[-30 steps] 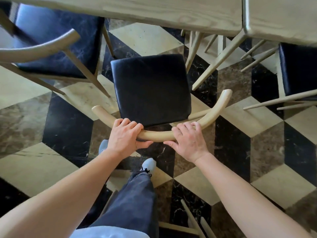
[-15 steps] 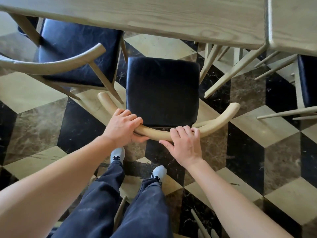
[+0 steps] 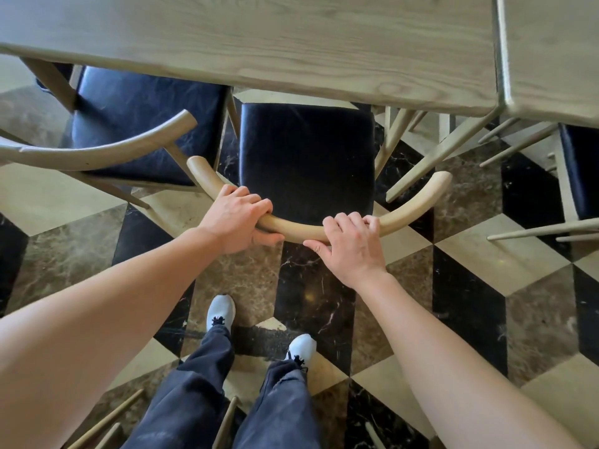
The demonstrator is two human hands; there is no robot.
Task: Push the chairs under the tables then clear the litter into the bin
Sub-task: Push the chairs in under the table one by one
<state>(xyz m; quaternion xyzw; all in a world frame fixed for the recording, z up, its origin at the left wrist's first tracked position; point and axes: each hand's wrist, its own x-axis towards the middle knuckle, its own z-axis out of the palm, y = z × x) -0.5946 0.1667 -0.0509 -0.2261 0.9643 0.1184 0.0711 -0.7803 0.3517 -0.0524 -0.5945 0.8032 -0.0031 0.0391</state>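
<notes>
A wooden chair with a black padded seat [image 3: 306,157] stands in front of me, its far seat edge just under the edge of the pale wooden table [image 3: 259,37]. Its curved wooden backrest [image 3: 411,209] arcs toward me. My left hand [image 3: 235,218] is closed around the left part of that backrest. My right hand [image 3: 353,247] grips it a little right of the middle, fingers over the top and thumb below. No litter or bin is in view.
A second black-seated chair [image 3: 142,118] stands close on the left, partly under the same table. A third chair [image 3: 580,170] sits at the right beneath a second table [image 3: 551,53]. Splayed table legs [image 3: 431,160] stand right of my chair. My feet [image 3: 259,328] are on the checkered marble floor.
The chair has slid forward toward the table, its seat edge now reaching under the tabletop. I have stepped forward after it, both hands still on the backrest.
</notes>
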